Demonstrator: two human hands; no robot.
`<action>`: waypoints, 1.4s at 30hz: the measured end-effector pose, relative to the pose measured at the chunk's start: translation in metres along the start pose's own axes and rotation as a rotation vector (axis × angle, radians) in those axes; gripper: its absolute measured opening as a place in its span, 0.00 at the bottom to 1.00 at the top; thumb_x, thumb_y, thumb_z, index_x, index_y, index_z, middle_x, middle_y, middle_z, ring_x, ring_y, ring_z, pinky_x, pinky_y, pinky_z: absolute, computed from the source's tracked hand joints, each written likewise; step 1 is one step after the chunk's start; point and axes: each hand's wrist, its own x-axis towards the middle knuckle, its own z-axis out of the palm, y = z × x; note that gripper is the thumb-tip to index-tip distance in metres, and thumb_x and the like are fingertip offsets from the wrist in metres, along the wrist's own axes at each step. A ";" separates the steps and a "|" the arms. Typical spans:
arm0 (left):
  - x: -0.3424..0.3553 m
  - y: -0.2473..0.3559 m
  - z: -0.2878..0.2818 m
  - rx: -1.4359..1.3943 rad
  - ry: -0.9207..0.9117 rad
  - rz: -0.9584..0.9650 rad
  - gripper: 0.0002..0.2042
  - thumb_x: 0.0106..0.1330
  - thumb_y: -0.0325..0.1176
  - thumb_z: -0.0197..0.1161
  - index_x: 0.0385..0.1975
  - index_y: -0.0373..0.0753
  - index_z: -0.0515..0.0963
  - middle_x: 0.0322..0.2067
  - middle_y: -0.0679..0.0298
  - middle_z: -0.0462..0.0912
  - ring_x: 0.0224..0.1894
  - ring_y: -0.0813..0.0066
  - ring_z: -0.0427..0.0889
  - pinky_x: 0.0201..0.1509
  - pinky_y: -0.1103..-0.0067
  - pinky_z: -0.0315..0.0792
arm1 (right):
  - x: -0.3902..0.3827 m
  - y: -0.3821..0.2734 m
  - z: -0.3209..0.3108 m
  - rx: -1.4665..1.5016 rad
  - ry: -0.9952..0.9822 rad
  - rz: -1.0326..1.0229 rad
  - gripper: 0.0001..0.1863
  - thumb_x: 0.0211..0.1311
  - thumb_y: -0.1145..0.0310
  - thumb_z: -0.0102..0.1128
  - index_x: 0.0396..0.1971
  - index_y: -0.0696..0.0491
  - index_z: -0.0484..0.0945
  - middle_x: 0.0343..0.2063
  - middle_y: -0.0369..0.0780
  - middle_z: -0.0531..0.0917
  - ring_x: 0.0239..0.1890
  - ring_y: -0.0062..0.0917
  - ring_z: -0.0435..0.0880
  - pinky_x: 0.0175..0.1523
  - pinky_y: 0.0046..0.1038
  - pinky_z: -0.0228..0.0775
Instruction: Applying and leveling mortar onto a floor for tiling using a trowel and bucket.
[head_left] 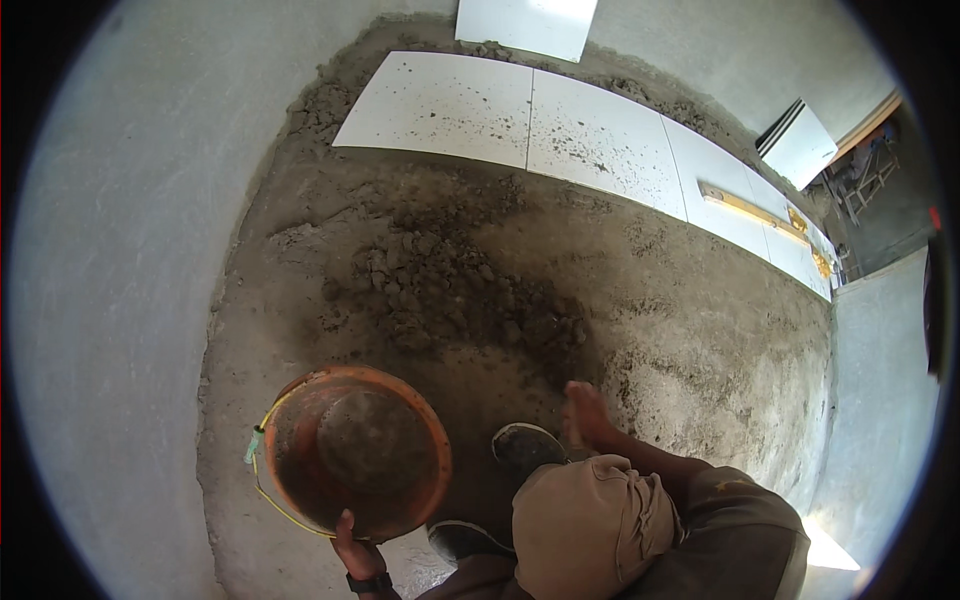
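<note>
My left hand (pixel 358 552), a dark band at its wrist, grips the near rim of an orange bucket (pixel 440 440) with the thumb over the edge. Grey residue coats the bucket's inside, and its mouth faces up toward me. A yellow wire handle with a green grip (pixel 254 445) hangs on its left side. My right hand (pixel 588 418) is low at the near right edge of a heap of crumbly grey-brown mortar (pixel 450 290). Its fingers look curled; what they hold, if anything, is hidden in the dark patch beside the heap.
White tiles (pixel 600 140) lie in a row across the far side, specked with mortar crumbs. A yellow level (pixel 755 212) rests on them at right. More tiles (pixel 800 145) lean on the far wall. A bare grey wall (pixel 120 300) rises at left. My dark shoes (pixel 525 445) are between bucket and right hand.
</note>
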 end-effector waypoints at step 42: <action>-0.007 -0.002 0.007 -0.042 0.066 0.058 0.34 0.59 0.46 0.61 0.62 0.31 0.64 0.59 0.57 0.70 0.60 0.62 0.70 0.63 0.68 0.62 | 0.029 -0.057 0.085 -0.154 -0.254 -0.121 0.13 0.67 0.57 0.54 0.36 0.51 0.69 0.21 0.36 0.74 0.16 0.23 0.74 0.20 0.27 0.68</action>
